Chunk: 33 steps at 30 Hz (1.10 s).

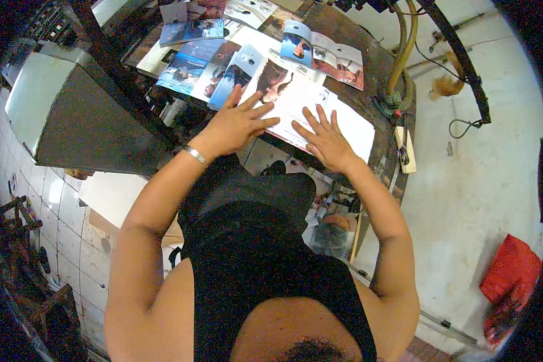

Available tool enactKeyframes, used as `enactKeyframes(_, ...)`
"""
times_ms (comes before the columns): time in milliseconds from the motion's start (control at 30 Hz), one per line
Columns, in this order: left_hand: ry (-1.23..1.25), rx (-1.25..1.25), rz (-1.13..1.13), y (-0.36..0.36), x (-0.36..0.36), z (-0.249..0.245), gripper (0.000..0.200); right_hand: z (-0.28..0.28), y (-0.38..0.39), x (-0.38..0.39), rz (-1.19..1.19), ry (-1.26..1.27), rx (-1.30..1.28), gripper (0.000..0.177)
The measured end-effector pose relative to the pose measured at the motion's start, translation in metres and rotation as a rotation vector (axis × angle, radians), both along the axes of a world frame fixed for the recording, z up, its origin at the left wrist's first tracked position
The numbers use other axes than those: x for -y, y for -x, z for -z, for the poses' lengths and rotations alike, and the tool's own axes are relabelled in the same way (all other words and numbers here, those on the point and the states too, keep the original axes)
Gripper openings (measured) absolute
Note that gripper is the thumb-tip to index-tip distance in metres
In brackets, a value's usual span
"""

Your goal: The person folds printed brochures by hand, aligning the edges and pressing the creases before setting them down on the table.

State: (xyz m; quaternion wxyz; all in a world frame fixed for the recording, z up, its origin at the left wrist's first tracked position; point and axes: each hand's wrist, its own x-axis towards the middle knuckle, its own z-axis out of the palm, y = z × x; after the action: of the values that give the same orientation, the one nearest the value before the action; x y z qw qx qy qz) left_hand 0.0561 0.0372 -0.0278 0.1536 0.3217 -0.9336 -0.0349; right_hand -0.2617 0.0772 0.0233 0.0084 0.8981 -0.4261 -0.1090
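Note:
My left hand [238, 122] lies with fingers spread over the lower left part of a white printed sheet [311, 95]. A metal bracelet circles that wrist. Flat on the same sheet, toward its lower right, rests my right hand [327, 140], fingers apart. The sheet carries a dark portrait picture and some text, and other white paper [359, 130] shows beneath it at the right. Just beyond my left fingertips is a blue printed sheet [234, 75]. A folded colour leaflet [323, 55] sits past the sheet's far edge. Neither hand grips anything.
More printed leaflets [190, 69] cover the dark table [344, 27]. A grey metal machine part [96, 120] stands at the left. Yellowish hoses [398, 66] hang near the right edge, above a pale wooden strip [405, 151]. Red cloth [511, 268] lies at far right.

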Motion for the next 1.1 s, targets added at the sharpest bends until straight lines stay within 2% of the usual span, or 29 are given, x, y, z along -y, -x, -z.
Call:
enactKeyframes(400, -0.002, 0.002, -0.012, 0.001, 0.0, 0.003, 0.069, 0.002, 0.001, 0.001, -0.006, 0.001, 0.003, 0.075)
enactKeyframes(500, 0.023, 0.018, -0.018, 0.0, 0.0, 0.003, 0.064, 0.003, 0.001, 0.001, -0.006, 0.003, -0.003, 0.076)
enactKeyframes(600, 0.106, -0.114, -0.013, 0.002, -0.002, -0.001, 0.04, 0.002, 0.0, 0.001, -0.007, 0.004, -0.008, 0.076)
enactKeyframes(767, 0.094, -0.13, -0.021, 0.018, 0.001, -0.027, 0.023, 0.0, -0.001, 0.0, -0.006, 0.005, -0.028, 0.077)
enactKeyframes(900, 0.212, -0.048, 0.001, 0.044, 0.018, -0.032, 0.02, -0.002, -0.003, 0.0, -0.002, 0.001, -0.031, 0.077)
enactKeyframes(1100, 0.106, 0.081, 0.059, 0.053, 0.034, -0.033, 0.02, -0.001, 0.0, -0.002, -0.003, 0.0, -0.002, 0.074)
